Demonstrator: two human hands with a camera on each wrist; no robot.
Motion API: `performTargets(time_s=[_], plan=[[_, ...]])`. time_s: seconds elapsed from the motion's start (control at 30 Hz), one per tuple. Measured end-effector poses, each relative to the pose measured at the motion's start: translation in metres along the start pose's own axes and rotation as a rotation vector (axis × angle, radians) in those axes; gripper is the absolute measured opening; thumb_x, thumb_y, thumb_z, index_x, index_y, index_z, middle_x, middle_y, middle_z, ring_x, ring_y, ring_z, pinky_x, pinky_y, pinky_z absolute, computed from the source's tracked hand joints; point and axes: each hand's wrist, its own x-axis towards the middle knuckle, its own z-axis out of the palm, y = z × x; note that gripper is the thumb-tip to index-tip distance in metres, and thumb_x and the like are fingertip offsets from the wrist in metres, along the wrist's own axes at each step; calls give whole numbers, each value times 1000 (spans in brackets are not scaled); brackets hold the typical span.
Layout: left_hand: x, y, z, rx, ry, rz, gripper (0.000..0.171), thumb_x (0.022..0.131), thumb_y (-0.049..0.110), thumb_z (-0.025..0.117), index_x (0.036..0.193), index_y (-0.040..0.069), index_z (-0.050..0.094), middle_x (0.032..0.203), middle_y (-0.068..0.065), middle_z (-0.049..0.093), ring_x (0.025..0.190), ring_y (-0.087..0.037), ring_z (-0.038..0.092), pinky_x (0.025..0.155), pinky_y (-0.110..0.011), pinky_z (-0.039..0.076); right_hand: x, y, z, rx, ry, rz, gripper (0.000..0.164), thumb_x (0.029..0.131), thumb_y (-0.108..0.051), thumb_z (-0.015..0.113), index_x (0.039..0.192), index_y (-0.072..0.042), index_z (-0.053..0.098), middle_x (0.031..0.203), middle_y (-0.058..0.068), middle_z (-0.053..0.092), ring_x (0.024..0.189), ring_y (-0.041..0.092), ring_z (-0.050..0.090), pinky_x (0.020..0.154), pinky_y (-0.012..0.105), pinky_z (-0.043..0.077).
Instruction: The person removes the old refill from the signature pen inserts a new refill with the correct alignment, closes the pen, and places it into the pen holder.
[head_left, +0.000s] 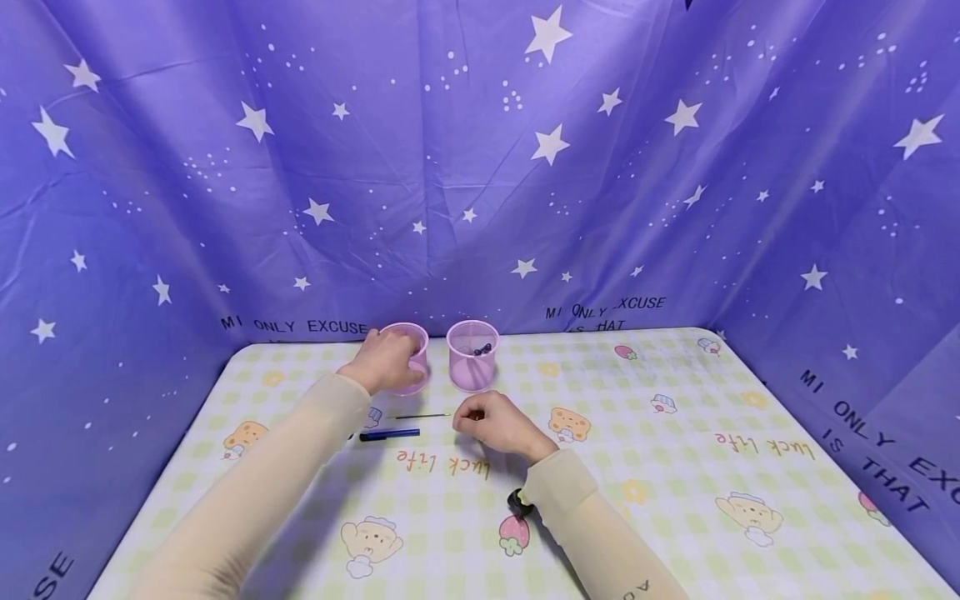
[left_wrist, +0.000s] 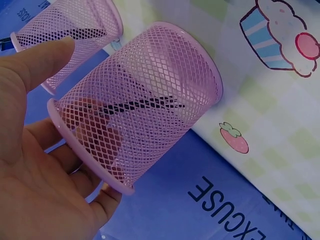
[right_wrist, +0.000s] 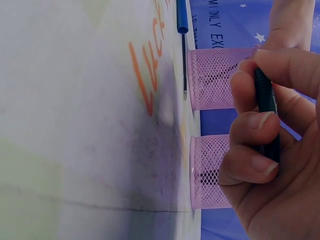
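My left hand [head_left: 381,360] is at the left pink mesh cup [left_wrist: 145,100], its fingers reaching in past the rim and partly seen through the mesh. The thumb points out straight, away from that rim. Through the mesh, a thin dark object [left_wrist: 140,104] shows near the fingertips. My right hand [head_left: 498,423] holds a dark ridged pen barrel [right_wrist: 266,95] between thumb and curled fingers, above the table. Between the hands lie a thin pen refill [head_left: 420,416] and a blue pen piece [head_left: 390,434].
To the right of the first cup stands a second pink mesh cup [head_left: 472,367] with dark small things inside. A patterned cloth [head_left: 675,467] covers the table. A purple starry curtain [head_left: 450,167] hangs closely behind and at both sides. A black item [head_left: 519,502] is at my right wrist.
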Motion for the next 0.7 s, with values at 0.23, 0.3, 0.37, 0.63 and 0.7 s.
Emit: performTargets(time_s=[0.23,0.3,0.37,0.63,0.7], plan=[[2,2,2,13,-24,-17,28,76,31,68,95,11,65,92,-3,65,96,-29,58,88,-49,37,0,0,0,-4,0,1,10,89,-14,63,84,-18,71,77,-9,64,72,9,57,68,28,50],[4,2,3,18,-29,-21,28,77,32,68,96,11,66,92,-3,65,96,-29,58,89,-50,37,0,0,0,-3,-2,0,10,89,-14,63,85,-16,71,77,-9,64,72,9,57,68,28,49],[4,2,4,20,-31,-24,28,77,33,68,95,11,66,91,-3,65,96,-29,58,89,-51,37,0,0,0,-3,-5,-2,9,89,-14,63,86,-13,72,77,-8,64,72,9,57,68,28,49],[6,0,5,17,-28,-47,20,76,32,69,81,14,64,82,-2,65,87,-27,59,85,-48,38,0,-1,0,-13,-4,0,9,89,-14,63,85,-16,71,77,-9,64,72,9,57,68,28,50],[7,0,4,12,-26,-54,19,75,32,70,75,15,62,79,-1,65,84,-26,59,84,-47,39,1,-1,0,-15,-7,1,9,89,-14,63,85,-16,71,77,-9,64,72,9,58,69,28,50]])
